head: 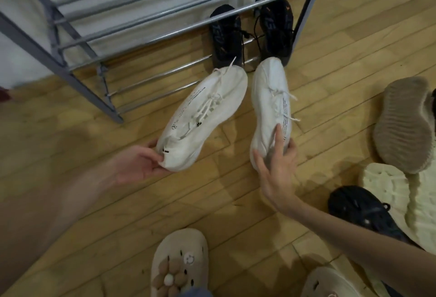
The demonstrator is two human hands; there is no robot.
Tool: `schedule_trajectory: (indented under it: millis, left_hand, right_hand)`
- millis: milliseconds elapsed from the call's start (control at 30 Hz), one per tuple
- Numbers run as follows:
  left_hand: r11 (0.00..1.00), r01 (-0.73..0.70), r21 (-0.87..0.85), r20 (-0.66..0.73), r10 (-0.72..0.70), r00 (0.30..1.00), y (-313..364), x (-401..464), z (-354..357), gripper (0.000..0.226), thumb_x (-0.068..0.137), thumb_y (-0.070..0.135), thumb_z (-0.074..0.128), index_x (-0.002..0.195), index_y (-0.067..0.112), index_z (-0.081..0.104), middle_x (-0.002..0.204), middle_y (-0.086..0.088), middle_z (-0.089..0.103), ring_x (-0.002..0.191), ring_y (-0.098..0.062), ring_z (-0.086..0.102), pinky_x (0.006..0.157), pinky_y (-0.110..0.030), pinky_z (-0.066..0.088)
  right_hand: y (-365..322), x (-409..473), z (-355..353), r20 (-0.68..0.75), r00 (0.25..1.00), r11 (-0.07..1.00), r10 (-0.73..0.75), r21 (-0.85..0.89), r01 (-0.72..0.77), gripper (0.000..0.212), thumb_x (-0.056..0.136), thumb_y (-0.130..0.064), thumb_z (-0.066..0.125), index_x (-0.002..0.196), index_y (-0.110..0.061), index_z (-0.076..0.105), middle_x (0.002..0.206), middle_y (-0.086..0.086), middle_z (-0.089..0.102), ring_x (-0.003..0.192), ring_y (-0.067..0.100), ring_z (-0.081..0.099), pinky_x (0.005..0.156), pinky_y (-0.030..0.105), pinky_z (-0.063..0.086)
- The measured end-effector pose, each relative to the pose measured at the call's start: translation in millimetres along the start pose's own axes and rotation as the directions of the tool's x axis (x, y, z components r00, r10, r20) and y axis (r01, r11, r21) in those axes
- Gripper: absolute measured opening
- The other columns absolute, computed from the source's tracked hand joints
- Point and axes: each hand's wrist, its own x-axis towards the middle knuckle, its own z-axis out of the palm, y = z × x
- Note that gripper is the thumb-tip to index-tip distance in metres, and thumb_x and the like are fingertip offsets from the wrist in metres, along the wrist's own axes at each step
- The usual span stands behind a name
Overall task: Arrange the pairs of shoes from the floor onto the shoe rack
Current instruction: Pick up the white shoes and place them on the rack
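left hand [139,162] pinches white shoe [203,117] heel | right hand [276,164] grips its mate [271,103] | risk: loose heel-holds, shoes slip before rack [77,39]

- two white sneakers [203,117]
- two black sneakers [226,35] on the shoe rack [141,16]
- two beige clogs [179,266]
- three upturned soles [403,124]
- one black shoe [363,211]

My left hand [144,161] grips the heel of 1 white sneaker [203,117], my right hand [277,162] the other white sneaker [271,108], both toes pointing at the shoe rack [77,44], where 2 black shoes [226,35] sit.
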Motion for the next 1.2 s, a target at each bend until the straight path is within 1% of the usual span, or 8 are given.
schedule_trajectory:
  millis: [133, 267, 367, 433, 567, 867, 1000, 1200]
  left_hand:
    - [0.997, -0.049, -0.059, -0.096, 0.043, 0.994, -14, -29, -27, 0.106, 0.025, 0.005, 0.089, 0.125, 0.008, 0.054, 0.102, -0.011, 0.072, 0.085, -0.026, 0.072, 0.064, -0.032, 0.059]
    - [0.974, -0.142, -0.177, -0.148, 0.116, 0.982, -16, -40, -36, 0.099, 0.037, 0.007, 0.087, 0.130, 0.004, 0.052, 0.105, -0.010, 0.070, 0.087, -0.023, 0.071, 0.073, -0.033, 0.060]
    - [0.942, -0.218, -0.256, -0.205, 0.167, 0.964, -8, -37, -35, 0.058, 0.065, 0.002, 0.067, 0.122, 0.005, 0.055, 0.105, -0.009, 0.072, 0.092, -0.021, 0.071, 0.075, -0.032, 0.060]
    - [0.919, -0.244, -0.308, -0.242, 0.172, 0.955, 2, -29, -32, 0.048, 0.075, -0.002, 0.052, 0.122, 0.007, 0.055, 0.113, -0.009, 0.070, 0.102, -0.022, 0.068, 0.084, -0.034, 0.057]
    - [0.799, -0.322, -0.508, -0.349, 0.151, 0.925, 25, -9, -25, 0.049, 0.077, -0.009, 0.053, 0.125, 0.001, 0.051, 0.123, -0.018, 0.062, 0.112, -0.031, 0.060, 0.087, -0.042, 0.054]
    - [0.671, -0.477, -0.568, -0.501, 0.177, 0.847, 81, 18, -14, 0.022, 0.085, -0.008, 0.058, 0.105, 0.001, 0.054, 0.115, -0.023, 0.060, 0.112, -0.035, 0.059, 0.098, -0.047, 0.049]
    - [0.701, -0.464, -0.541, -0.559, 0.112, 0.821, 80, 24, -11, 0.013, 0.087, 0.001, 0.062, 0.098, 0.001, 0.055, 0.108, -0.022, 0.062, 0.111, -0.032, 0.060, 0.095, -0.043, 0.051]
    - [0.827, -0.360, -0.431, -0.634, 0.006, 0.773, 67, 23, -9, 0.039, 0.090, 0.015, 0.060, 0.127, 0.006, 0.048, 0.115, -0.019, 0.060, 0.098, -0.027, 0.063, 0.089, -0.037, 0.052]
  right_hand:
    - [-28, -3, 29, 0.064, 0.986, 0.984, -0.151, -0.088, 0.156, 0.071, 0.094, -0.051, 0.041, 0.153, -0.020, 0.017, 0.141, 0.033, 0.030, 0.124, 0.047, 0.036, 0.101, 0.054, 0.036]
    - [-52, 11, 56, 0.137, 0.980, 0.986, -0.148, -0.062, 0.157, 0.073, 0.095, -0.044, 0.050, 0.154, -0.028, 0.011, 0.148, 0.028, 0.019, 0.131, 0.043, 0.026, 0.104, 0.058, 0.032]
    - [-74, 30, 70, 0.140, 0.961, 0.965, -0.239, -0.075, 0.251, 0.074, 0.094, -0.041, 0.054, 0.153, -0.027, 0.012, 0.149, 0.027, 0.018, 0.131, 0.043, 0.026, 0.106, 0.057, 0.030]
    - [-93, 54, 75, 0.160, 0.953, 0.957, -0.257, -0.095, 0.275, 0.074, 0.094, -0.041, 0.054, 0.153, -0.027, 0.011, 0.151, 0.025, 0.016, 0.133, 0.042, 0.024, 0.108, 0.055, 0.024]
    - [-135, 115, 78, 0.129, 0.951, 0.944, -0.282, -0.137, 0.299, 0.070, 0.094, -0.041, 0.052, 0.151, -0.027, 0.014, 0.146, 0.025, 0.026, 0.130, 0.044, 0.030, 0.105, 0.055, 0.027]
    - [-182, 179, 106, 0.133, 0.945, 0.903, -0.297, -0.284, 0.324, 0.057, 0.095, -0.036, 0.053, 0.144, -0.020, 0.029, 0.140, 0.025, 0.034, 0.126, 0.045, 0.035, 0.104, 0.055, 0.029]
    - [-166, 178, 104, 0.193, 0.947, 0.930, -0.257, -0.218, 0.297, 0.063, 0.093, -0.041, 0.056, 0.144, -0.017, 0.028, 0.140, 0.023, 0.034, 0.128, 0.043, 0.035, 0.106, 0.054, 0.028]
    - [-127, 153, 67, 0.247, 0.886, 0.901, -0.393, -0.088, 0.425, 0.064, 0.097, -0.030, 0.052, 0.150, -0.012, 0.022, 0.144, 0.019, 0.035, 0.132, 0.036, 0.034, 0.109, 0.048, 0.033]
